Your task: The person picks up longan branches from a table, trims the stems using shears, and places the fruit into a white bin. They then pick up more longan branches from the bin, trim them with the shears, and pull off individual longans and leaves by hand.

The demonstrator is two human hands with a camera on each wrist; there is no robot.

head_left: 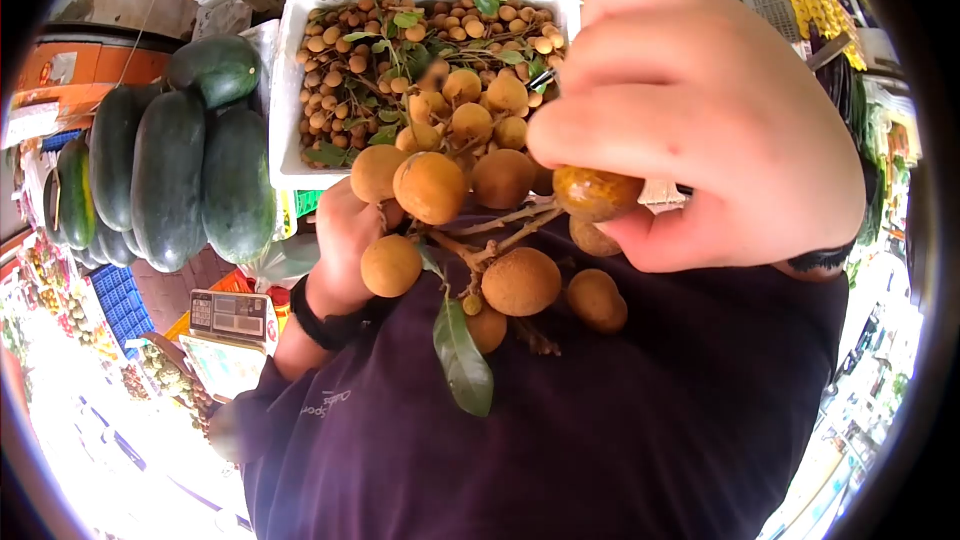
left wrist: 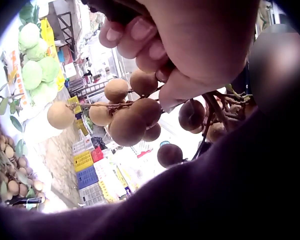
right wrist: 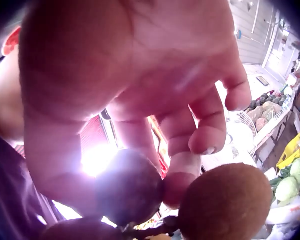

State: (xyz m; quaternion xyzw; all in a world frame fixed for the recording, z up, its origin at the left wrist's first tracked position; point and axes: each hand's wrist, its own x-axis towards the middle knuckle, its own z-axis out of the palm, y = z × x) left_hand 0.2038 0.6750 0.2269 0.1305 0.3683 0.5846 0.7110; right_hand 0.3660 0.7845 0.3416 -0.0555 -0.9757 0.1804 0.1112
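Note:
A bunch of round brown fruits (head_left: pixel 430 187) on woody stems hangs in front of the dark shirt, with one green leaf (head_left: pixel 463 358) pointing down. Behind the bunch, partly covered by it, the left hand (head_left: pixel 348 240) grips it; in the left wrist view the thumb and curled fingers of this hand (left wrist: pixel 195 45) pinch a stem among the fruits (left wrist: pixel 127 127). At the bunch's right side, the right hand (head_left: pixel 700 120) holds one shiny fruit (head_left: pixel 598 192) between thumb and finger. In the right wrist view that hand (right wrist: pixel 155 70) has a dark fruit (right wrist: pixel 130 187) at its fingertips.
A white foam box (head_left: pixel 287 130) full of smaller fruit bunches stands just beyond the hands. Large dark green melons (head_left: pixel 168 180) lie to its left. A scale (head_left: pixel 232 316) sits at lower left, and green cabbages (left wrist: pixel 32 75) show in the left wrist view.

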